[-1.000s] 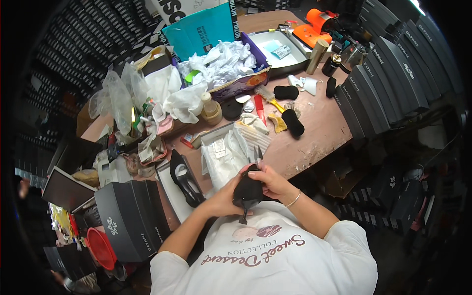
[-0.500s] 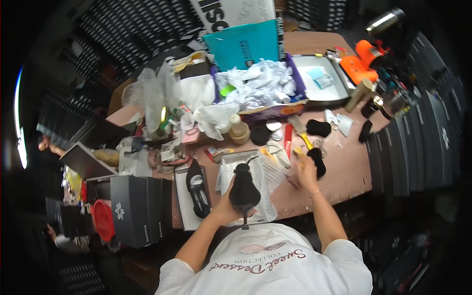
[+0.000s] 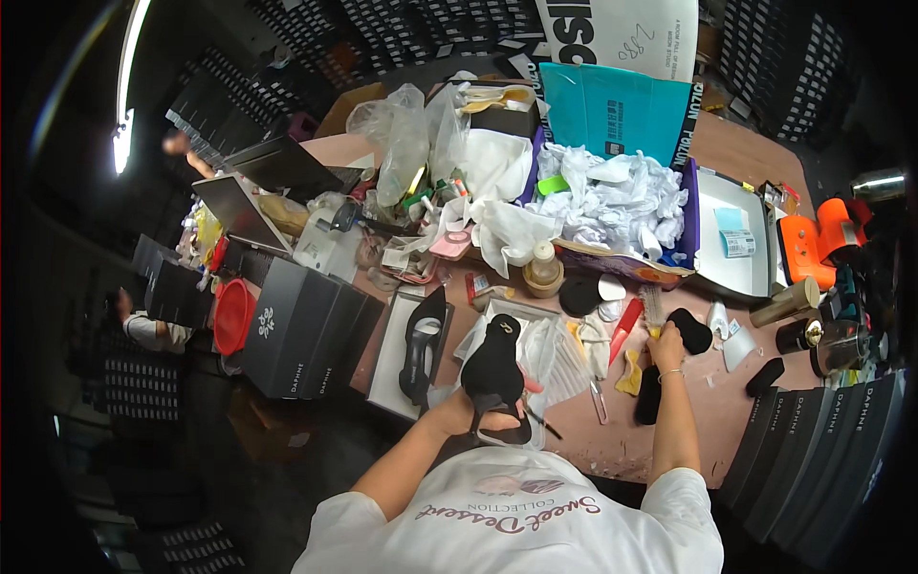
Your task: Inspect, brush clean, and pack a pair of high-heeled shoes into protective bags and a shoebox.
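Surface (image 3: 612, 452) pinkish, cluttered. Grey-black boxes (image 3: 827, 445) stand in row at right, pale lettering along edges; boxes (image 3: 304, 330) at left bear similar lettering plus white emblem. Teal flap (image 3: 617, 110) behind paper heap (image 3: 612, 201), small dark print on it. White shirt (image 3: 507, 507), brownish lettering across front. Tray (image 3: 386, 359) left of left hand, other shoe (image 3: 421, 349) inside. Held shoe (image 3: 491, 368), black, in front of shirt: left hand (image 3: 459, 409) grasps it, fingers wrapped round. Right hand (image 3: 667, 346) over brush (image 3: 652, 304), fingers at yellow handle; cannot tell whether closed round it.
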A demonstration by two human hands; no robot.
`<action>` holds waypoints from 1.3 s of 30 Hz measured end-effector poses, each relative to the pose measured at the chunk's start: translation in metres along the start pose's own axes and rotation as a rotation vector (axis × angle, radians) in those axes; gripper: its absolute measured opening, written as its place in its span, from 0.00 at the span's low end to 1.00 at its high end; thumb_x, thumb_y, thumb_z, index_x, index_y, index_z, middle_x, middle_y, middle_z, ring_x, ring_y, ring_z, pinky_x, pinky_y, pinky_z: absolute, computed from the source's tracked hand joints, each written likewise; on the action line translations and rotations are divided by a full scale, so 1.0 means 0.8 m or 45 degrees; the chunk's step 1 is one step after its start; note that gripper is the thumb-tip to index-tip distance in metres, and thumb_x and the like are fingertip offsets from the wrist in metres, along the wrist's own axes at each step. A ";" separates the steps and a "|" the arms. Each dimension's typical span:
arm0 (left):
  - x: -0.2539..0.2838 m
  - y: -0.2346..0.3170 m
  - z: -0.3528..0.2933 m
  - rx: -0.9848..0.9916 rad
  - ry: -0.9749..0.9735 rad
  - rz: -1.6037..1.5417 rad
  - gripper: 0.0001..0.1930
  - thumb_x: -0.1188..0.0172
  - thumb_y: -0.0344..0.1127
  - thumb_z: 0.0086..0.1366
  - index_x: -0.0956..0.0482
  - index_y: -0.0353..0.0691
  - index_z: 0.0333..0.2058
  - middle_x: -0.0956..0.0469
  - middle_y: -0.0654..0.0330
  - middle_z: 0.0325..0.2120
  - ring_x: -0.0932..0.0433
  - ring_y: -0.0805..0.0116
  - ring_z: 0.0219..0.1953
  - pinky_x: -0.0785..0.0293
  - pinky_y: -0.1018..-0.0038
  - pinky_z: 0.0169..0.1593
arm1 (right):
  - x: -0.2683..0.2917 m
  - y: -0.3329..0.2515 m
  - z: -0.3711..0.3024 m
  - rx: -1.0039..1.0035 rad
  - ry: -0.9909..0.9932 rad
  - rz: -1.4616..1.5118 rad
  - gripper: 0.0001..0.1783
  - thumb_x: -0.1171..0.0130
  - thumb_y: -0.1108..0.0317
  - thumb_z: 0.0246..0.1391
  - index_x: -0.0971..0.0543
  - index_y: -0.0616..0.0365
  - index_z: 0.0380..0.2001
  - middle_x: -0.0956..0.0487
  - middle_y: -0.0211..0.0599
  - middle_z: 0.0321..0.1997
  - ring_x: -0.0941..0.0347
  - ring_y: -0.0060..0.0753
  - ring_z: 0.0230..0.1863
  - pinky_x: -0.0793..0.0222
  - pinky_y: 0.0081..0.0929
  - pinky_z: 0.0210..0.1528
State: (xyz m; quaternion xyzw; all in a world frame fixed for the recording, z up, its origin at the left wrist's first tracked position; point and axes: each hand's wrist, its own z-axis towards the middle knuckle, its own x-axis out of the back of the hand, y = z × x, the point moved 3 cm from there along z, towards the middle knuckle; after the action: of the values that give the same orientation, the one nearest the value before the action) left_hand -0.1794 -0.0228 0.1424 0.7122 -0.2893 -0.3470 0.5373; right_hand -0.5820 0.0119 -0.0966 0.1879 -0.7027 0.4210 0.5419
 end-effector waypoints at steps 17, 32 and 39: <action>-0.019 0.015 -0.004 0.093 -0.313 -0.312 0.27 0.35 0.34 0.50 0.35 0.35 0.47 0.25 0.62 0.24 0.21 0.69 0.29 0.25 0.71 0.42 | 0.210 -0.145 -0.096 0.132 0.072 1.298 0.29 0.47 0.71 0.60 0.35 0.53 0.66 0.24 0.35 0.31 0.31 0.23 0.28 0.31 0.23 0.32; 0.090 0.073 -0.044 -0.141 -0.904 1.420 0.20 0.33 0.35 0.46 0.22 0.39 0.41 0.20 0.50 0.26 0.19 0.53 0.31 0.23 0.65 0.37 | 0.272 -0.262 -0.342 0.297 0.017 -0.093 0.24 0.41 0.74 0.51 0.25 0.51 0.54 0.23 0.45 0.30 0.24 0.47 0.29 0.27 0.39 0.32; 0.111 0.087 -0.061 -0.969 -1.004 1.961 0.05 0.44 0.30 0.52 0.23 0.41 0.29 0.21 0.55 0.22 0.20 0.54 0.26 0.27 0.63 0.33 | 0.253 -0.361 -0.428 0.361 0.255 -0.407 0.20 0.41 0.57 0.56 0.26 0.41 0.53 0.27 0.34 0.21 0.26 0.36 0.18 0.31 0.33 0.18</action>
State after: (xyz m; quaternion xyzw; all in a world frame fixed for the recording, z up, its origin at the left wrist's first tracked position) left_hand -0.0901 -0.0823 0.2022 -0.0668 -0.7082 -0.1835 0.6785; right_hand -0.2366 0.1574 0.2219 0.3282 -0.5407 0.4409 0.6368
